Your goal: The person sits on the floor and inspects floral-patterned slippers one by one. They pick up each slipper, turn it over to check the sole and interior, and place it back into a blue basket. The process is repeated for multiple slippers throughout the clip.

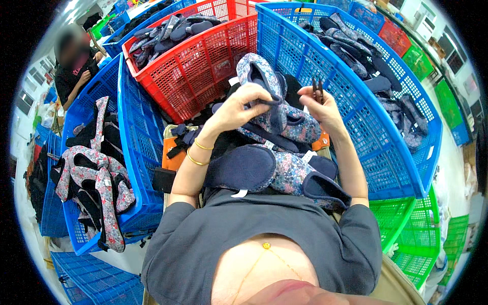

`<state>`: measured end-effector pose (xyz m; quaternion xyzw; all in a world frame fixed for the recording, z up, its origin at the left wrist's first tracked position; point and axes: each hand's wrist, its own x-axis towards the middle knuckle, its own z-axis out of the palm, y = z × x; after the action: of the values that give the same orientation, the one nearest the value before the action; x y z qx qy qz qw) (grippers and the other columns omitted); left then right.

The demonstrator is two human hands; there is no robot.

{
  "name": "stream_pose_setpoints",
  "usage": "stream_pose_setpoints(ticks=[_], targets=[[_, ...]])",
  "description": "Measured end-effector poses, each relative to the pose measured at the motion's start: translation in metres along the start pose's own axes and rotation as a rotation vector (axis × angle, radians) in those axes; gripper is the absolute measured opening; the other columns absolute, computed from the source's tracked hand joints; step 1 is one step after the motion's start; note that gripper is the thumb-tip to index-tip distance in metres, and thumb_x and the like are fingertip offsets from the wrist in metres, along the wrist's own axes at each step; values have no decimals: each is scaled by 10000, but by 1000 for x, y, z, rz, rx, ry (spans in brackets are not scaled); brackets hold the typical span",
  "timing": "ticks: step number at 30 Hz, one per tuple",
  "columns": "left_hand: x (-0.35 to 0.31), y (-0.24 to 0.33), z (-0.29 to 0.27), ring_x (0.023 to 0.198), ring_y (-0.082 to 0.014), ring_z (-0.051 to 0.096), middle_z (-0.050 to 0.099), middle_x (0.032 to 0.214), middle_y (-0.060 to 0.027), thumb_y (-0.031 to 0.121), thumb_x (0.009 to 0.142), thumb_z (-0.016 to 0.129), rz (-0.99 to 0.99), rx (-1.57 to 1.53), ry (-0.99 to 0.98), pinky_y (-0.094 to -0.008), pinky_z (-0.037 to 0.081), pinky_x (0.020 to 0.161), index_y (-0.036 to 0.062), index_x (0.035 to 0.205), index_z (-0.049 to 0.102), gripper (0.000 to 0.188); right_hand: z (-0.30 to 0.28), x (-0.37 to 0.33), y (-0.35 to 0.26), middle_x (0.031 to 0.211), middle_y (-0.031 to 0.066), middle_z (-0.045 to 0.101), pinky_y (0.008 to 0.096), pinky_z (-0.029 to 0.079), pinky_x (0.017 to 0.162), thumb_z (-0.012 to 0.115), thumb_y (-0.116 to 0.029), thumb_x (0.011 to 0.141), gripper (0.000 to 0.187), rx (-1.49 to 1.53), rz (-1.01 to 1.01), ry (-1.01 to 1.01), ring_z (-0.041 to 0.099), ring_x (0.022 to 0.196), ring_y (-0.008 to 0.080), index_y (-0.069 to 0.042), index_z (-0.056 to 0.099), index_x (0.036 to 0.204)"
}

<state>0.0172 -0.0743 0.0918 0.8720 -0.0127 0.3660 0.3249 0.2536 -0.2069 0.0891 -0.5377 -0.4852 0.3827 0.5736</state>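
Observation:
My left hand [244, 107] is raised over my lap, its fingers pinched on the edge of a blue floral slipper [254, 65] with a dark lining. To its right, my right hand [324, 108] holds small dark thread snips [317, 91], their two tips pointing up. A gap separates the snips from the slipper. Below both hands, more floral slippers [290, 173] lie piled across my lap, one with its navy sole [241, 168] turned up. White tags stick out of several of them.
A red basket [203, 61] and a blue crate [351, 107], both holding slippers, stand ahead and to the right. On the left, another blue crate [140, 142] holds grey floral slippers [84, 157]. Green crates [412, 239] are at lower right. Another person [73, 76] stands at far left.

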Motion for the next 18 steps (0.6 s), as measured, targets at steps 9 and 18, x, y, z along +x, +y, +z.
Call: stream_pose_setpoints(ticks=[9, 18], targets=[[-25, 17, 15, 977, -208, 519, 588, 962, -55, 78, 714, 664, -196, -42, 16, -346, 373, 939, 99, 1159, 619, 448, 18, -8, 12, 1100, 45, 630, 256, 466, 880, 695, -136, 874, 351, -82, -66, -152, 580, 985, 105, -4, 578, 1177], [-35, 23, 29, 958, -260, 622, 662, 1023, -73, -23, 725, 653, 142, 498, 325, -351, 499, 848, 86, 1033, 698, 330, 25, -21, 5, 882, 31, 609, 230, 471, 664, 757, -136, 800, 354, -496, -387, -56, 566, 730, 86, -28, 608, 1102]])
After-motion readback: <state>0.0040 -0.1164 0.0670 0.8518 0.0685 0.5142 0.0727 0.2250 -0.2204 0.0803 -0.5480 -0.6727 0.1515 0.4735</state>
